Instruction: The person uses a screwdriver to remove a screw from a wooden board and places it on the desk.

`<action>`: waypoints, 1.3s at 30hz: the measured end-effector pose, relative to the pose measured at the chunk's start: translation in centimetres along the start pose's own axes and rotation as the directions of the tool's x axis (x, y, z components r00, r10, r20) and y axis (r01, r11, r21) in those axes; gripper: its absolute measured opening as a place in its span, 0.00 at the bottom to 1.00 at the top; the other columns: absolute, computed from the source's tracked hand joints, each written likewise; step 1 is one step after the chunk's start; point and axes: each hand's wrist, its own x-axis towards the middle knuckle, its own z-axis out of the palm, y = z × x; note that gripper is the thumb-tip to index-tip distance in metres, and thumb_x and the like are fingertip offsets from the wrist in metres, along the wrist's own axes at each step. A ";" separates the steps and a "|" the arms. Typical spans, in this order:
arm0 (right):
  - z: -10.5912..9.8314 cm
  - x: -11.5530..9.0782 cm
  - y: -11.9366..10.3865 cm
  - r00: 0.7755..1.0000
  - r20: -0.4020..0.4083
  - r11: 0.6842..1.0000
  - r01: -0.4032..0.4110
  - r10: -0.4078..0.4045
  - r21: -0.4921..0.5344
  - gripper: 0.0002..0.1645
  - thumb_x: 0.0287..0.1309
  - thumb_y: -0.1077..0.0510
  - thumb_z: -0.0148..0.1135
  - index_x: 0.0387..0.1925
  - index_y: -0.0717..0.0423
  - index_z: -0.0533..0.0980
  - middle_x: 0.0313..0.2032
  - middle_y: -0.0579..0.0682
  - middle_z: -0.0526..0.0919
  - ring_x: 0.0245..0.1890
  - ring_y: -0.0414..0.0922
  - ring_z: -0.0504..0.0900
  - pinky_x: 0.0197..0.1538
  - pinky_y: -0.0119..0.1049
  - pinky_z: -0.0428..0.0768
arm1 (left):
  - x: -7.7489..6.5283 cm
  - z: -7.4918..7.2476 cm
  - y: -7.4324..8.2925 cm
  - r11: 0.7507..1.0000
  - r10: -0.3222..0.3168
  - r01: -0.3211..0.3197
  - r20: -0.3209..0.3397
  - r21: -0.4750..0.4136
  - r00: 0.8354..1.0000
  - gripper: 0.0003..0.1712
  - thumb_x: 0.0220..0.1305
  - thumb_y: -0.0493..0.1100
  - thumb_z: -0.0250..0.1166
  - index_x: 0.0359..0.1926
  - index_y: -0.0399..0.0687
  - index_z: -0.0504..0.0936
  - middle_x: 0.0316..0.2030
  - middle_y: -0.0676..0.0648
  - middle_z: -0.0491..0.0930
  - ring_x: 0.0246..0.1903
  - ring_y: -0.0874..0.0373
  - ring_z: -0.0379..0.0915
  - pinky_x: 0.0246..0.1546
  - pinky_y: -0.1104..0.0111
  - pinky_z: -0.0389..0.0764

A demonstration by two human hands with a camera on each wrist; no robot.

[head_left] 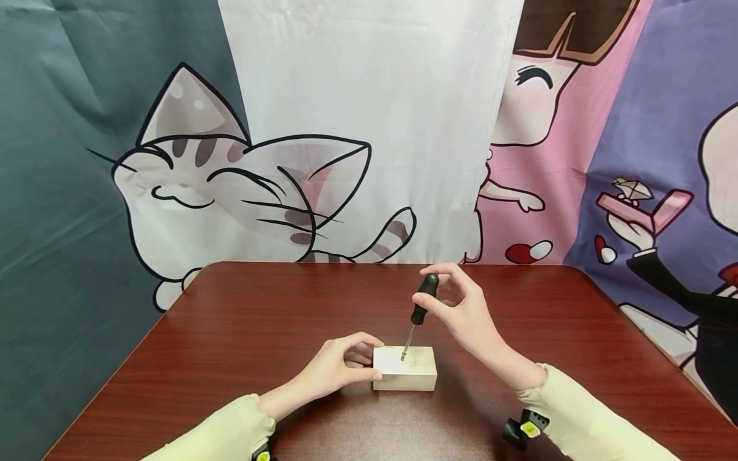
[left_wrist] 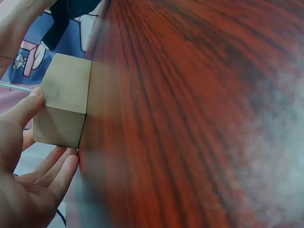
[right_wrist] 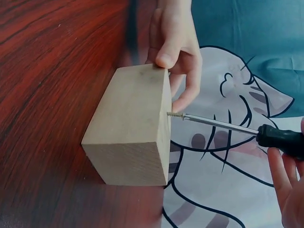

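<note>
A pale wooden block lies on the table, its long side toward me. My left hand grips the block's left end, thumb at the near side and fingers at the far side. Between the thumb and fingers of my right hand is the black handle of a screwdriver, tilted with its top leaning right. Seen from the right wrist, a small brass-coloured screw stands part-way out of the block's top face. The screwdriver's metal shaft lines up with it, tip at the screw head.
The reddish-brown wooden table has rounded far corners. Behind it hangs a cloth backdrop printed with a cartoon cat and figures. A black device is strapped at my right wrist, and another sits at the left cuff.
</note>
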 end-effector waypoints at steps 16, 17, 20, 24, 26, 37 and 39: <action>-0.4 0.3 0.5 0.986 0.146 0.993 0.060 -0.074 0.101 0.19 0.68 0.65 0.57 0.58 0.57 0.67 0.48 0.50 0.84 0.45 0.40 0.85 0.47 0.35 0.87 | 0.1 -0.3 -0.3 0.999 0.001 -0.002 0.029 0.047 1.000 0.25 0.55 0.48 0.76 0.55 0.59 0.80 0.45 0.44 0.85 0.44 0.55 0.85 0.46 0.69 0.87; -0.3 0.3 0.5 0.990 0.124 0.997 0.057 -0.064 0.060 0.20 0.67 0.64 0.60 0.57 0.54 0.68 0.47 0.50 0.83 0.44 0.39 0.85 0.45 0.34 0.87 | 0.1 -0.3 -0.3 0.999 0.000 -0.002 0.030 0.047 1.000 0.25 0.55 0.48 0.76 0.55 0.59 0.80 0.45 0.44 0.85 0.44 0.54 0.85 0.46 0.68 0.87; -0.1 0.2 0.4 0.997 0.065 0.998 0.035 -0.032 -0.046 0.23 0.61 0.61 0.67 0.56 0.48 0.71 0.42 0.48 0.80 0.38 0.39 0.83 0.41 0.31 0.86 | 0.0 -0.3 -0.1 0.999 -0.002 0.001 0.028 0.038 1.000 0.25 0.55 0.47 0.76 0.54 0.58 0.80 0.45 0.44 0.85 0.45 0.53 0.85 0.46 0.68 0.87; 0.0 0.2 0.2 0.998 0.056 0.999 0.014 -0.011 -0.037 0.25 0.58 0.62 0.69 0.56 0.47 0.73 0.35 0.52 0.78 0.33 0.41 0.83 0.39 0.33 0.87 | 0.0 -0.3 0.0 1.000 -0.003 0.003 0.025 0.027 1.000 0.25 0.55 0.46 0.76 0.54 0.57 0.81 0.45 0.44 0.85 0.45 0.53 0.85 0.46 0.70 0.87; -0.1 0.3 0.2 0.997 0.071 1.000 0.016 -0.015 -0.009 0.24 0.58 0.63 0.69 0.55 0.50 0.73 0.34 0.53 0.77 0.32 0.42 0.84 0.42 0.34 0.88 | 0.0 -0.4 0.1 1.000 -0.003 0.003 0.026 0.026 1.000 0.24 0.55 0.46 0.76 0.54 0.56 0.81 0.45 0.45 0.85 0.45 0.54 0.85 0.46 0.70 0.87; -0.9 0.5 0.5 0.986 0.160 0.998 0.047 -0.052 0.036 0.26 0.63 0.64 0.64 0.62 0.48 0.74 0.43 0.56 0.86 0.42 0.43 0.87 0.43 0.40 0.89 | 0.2 -0.5 0.0 0.999 0.004 -0.005 0.035 0.037 0.999 0.25 0.54 0.46 0.76 0.54 0.56 0.80 0.43 0.43 0.85 0.44 0.52 0.85 0.45 0.72 0.86; -0.9 0.4 0.6 0.981 0.179 0.997 0.060 -0.069 0.055 0.26 0.65 0.65 0.61 0.64 0.50 0.72 0.48 0.58 0.85 0.45 0.42 0.87 0.44 0.38 0.89 | 0.2 -0.4 -0.1 0.999 0.006 -0.008 0.031 0.033 1.000 0.26 0.54 0.46 0.76 0.54 0.56 0.80 0.43 0.43 0.85 0.43 0.52 0.85 0.45 0.73 0.86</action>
